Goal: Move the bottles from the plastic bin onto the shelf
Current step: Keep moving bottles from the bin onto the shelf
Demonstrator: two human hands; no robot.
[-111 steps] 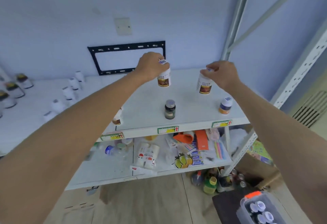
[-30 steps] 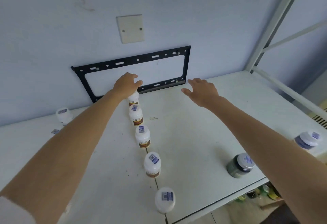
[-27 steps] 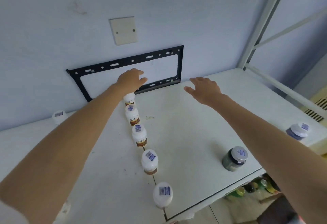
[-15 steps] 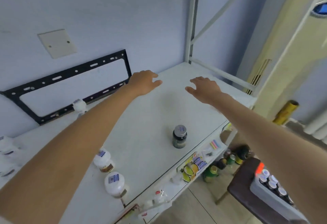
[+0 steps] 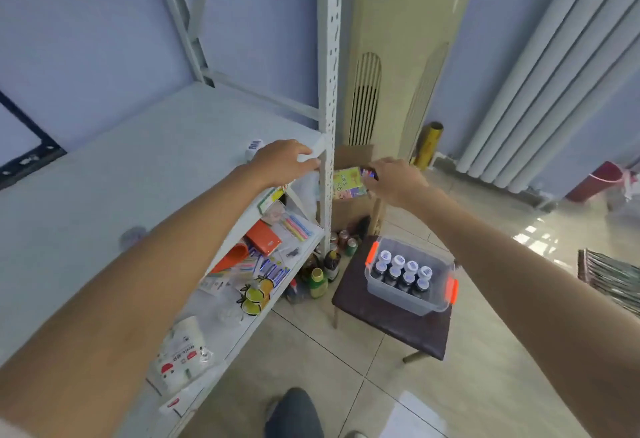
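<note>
A clear plastic bin (image 5: 398, 295) with orange latches sits on a dark stool (image 5: 391, 328) at lower right. Several dark bottles with white caps (image 5: 403, 269) stand inside it. The white shelf top (image 5: 114, 188) fills the left side. One white-capped bottle (image 5: 254, 147) stands near its right front corner, partly hidden by my left hand (image 5: 282, 160). That hand hovers over the shelf corner, fingers relaxed, holding nothing. My right hand (image 5: 393, 179) is stretched out past the shelf post, above the bin, fingers loosely bent and empty.
A perforated white shelf post (image 5: 329, 101) stands between my hands. The lower shelf (image 5: 263, 264) holds packets, an orange box and a tissue pack. Bottles and cans crowd the floor by the post. A tall beige air conditioner (image 5: 398, 56) and a cardboard box stand behind.
The view has swung right and down, from the shelf top to the bin on the stool. Both hands have moved right, off the middle of the shelf, still empty.
</note>
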